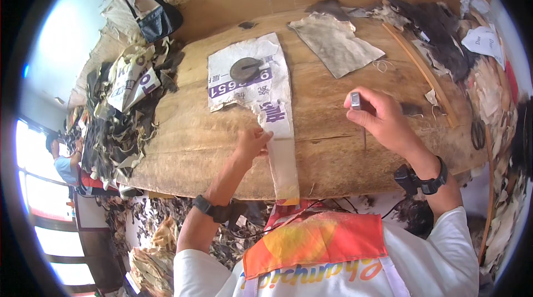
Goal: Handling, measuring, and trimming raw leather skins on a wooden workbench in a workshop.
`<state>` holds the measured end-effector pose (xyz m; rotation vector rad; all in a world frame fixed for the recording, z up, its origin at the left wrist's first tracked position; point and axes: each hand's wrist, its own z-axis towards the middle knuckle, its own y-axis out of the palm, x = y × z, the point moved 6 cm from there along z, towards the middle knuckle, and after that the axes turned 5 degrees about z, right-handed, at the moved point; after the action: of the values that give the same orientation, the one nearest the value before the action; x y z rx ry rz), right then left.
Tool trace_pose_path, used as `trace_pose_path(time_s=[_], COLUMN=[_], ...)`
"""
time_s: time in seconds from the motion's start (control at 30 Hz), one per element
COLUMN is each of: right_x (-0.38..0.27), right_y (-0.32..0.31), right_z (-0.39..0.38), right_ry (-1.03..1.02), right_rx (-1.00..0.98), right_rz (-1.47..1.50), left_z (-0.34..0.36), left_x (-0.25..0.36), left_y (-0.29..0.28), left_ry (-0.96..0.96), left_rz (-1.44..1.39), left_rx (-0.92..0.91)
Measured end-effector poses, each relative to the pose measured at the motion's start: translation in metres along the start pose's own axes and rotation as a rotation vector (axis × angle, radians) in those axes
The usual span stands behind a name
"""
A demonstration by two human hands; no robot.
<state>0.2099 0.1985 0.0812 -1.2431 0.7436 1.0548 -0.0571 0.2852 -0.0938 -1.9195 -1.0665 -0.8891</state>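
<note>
One black bag (160, 22) (contents hidden) shows beyond the board (194, 125), left hand (254, 142) pinching a printed sheet (273, 102) reaching the near edge, right hand (386, 117) gripping a metal-ended tool (355, 101) over bare wood.

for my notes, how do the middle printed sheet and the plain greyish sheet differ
The printed sheet bears purple marks; the plain sheet shows none. The printed sheet carries a dark disc and touches the left hand; the plain sheet, neither. Both lie on the wooden table.
</note>
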Motion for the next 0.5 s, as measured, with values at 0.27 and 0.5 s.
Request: trace_pose_path(time_s=[0.27,0.5], right_x=[0.011,0.017], right_y=[-0.022,-0.035], right_z=[-0.007,0.004], right_ry=[0.044,0.147], right_rx=[0.071,0.083], right_rz=[0.068,-0.271], left_z=[0.074,0.071], left_x=[0.053,0.09], left_y=[-0.072,-0.049], left_ry=[0.236,0.504], left_rz=[-0.294,-0.172], left_rx=[-0.413,-0.134])
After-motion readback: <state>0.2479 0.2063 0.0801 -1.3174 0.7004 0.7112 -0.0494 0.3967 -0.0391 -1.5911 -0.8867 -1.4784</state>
